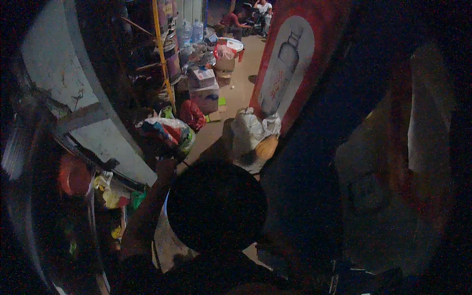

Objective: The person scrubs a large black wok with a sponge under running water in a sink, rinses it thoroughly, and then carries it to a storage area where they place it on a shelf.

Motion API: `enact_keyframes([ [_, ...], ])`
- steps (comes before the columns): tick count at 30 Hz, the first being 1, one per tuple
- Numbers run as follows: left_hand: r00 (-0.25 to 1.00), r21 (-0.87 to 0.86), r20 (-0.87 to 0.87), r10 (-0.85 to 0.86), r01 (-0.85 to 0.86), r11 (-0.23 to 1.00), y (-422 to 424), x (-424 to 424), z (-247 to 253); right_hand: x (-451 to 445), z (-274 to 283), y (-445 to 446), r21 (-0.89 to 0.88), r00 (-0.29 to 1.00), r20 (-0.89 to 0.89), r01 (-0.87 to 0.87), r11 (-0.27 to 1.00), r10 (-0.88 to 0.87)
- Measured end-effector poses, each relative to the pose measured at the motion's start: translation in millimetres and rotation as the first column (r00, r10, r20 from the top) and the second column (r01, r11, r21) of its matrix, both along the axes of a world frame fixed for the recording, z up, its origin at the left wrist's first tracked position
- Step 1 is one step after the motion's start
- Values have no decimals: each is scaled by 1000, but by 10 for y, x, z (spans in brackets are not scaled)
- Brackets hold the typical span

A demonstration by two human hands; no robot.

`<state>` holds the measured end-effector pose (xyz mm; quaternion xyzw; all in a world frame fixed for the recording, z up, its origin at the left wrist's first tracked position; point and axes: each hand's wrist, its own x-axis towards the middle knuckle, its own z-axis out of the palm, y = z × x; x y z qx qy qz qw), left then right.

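My left forearm reaches up the left side in deep shadow, and my left hand [166, 166] is a dim shape just under a plastic bag [166, 129] with red, white and green colours. Whether the fingers touch or hold the bag cannot be made out. A large round black object [217, 206] fills the lower middle; the dark hides what it is. My right hand is out of view or lost in the dark. Beyond the round object stands a whitish plastic bag [245, 132] with a tan rounded item [267, 147] at its side.
A red panel with a bottle picture [284, 62] leans at the right of a tiled floor [245, 73]. Cardboard boxes [204, 94], a red bag [192, 114] and water bottles [197, 31] line the left, beside a yellow post [162, 51]. Two people [234, 22] [264, 13] sit far back.
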<state>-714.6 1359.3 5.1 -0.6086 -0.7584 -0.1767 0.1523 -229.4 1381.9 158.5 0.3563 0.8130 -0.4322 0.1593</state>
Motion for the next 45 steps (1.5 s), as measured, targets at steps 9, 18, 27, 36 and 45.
enact_keyframes([
  [9,364,-143,888,280,-360,922,631,-458,161,-561,7,911,14,1000,-21,4,1000,-3],
  [18,256,-181,903,346,-503,845,1119,-895,259,-1034,-214,2039,-11,994,-66,-92,996,91],
  [27,193,-147,936,295,-548,823,1910,-1353,534,-1283,-107,2724,-24,992,-62,-115,993,113],
  [36,182,-66,963,201,-561,825,2985,-1990,783,-1595,-70,3302,-39,992,-76,-101,994,98],
  [45,6,15,1000,-14,-547,837,4014,-3060,261,-2449,-158,4261,-56,1000,-30,-7,998,5],
])
